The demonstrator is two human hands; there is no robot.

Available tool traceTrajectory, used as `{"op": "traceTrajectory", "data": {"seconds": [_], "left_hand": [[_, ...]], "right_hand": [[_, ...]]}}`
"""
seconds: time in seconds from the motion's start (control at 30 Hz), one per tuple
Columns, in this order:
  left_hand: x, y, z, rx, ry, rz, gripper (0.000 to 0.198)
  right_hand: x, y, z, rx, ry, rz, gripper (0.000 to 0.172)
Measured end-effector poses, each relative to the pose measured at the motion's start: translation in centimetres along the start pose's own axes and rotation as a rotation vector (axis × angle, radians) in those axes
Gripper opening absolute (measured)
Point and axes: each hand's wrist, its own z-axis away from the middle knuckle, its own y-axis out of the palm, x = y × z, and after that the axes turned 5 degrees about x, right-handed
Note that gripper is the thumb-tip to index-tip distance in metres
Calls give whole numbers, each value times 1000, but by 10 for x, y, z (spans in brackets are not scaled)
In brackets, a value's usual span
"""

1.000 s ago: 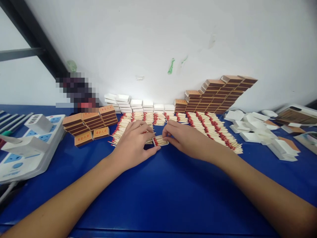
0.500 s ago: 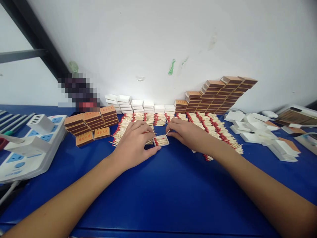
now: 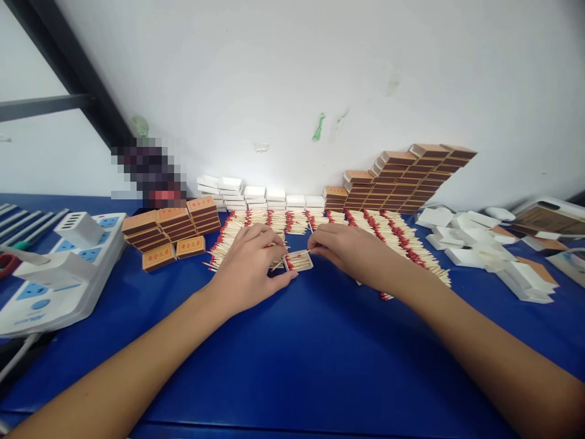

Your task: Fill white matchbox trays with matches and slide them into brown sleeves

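My left hand (image 3: 251, 256) grips the left end of a small white matchbox tray (image 3: 305, 268), thumb on the near side and fingers on the far side. Several red-tipped matches lie inside it. At the tray's right end my right hand (image 3: 345, 247) pinches the pale end of a match, which lies low over the tray; the fingertips partly hide it. Behind and on both sides of the hands, loose matches (image 3: 400, 238) spread in rows on the blue table (image 3: 292, 360).
Filled-looking matchboxes (image 3: 171, 225) stack at left, and a taller matchbox stack (image 3: 402, 183) stands by the wall. White trays (image 3: 256, 194) line the back. Loose white trays (image 3: 470, 235) heap at right. A power strip (image 3: 86, 268) sits at far left.
My right fingers have tilted the match down from a steep slant to lie low over the tray. The left hand keeps its hold; the camera view has shifted slightly.
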Motion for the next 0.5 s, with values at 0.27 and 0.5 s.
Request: {"op": "traceTrajectory", "data": {"seconds": [0.27, 0.5], "left_hand": [[-1, -1, 0, 9, 0, -11, 23], [-1, -1, -1, 13, -12, 1, 20]], "right_hand": [[4, 8, 0, -77, -54, -159, 15], [11, 12, -2, -130, -77, -330, 15]]}}
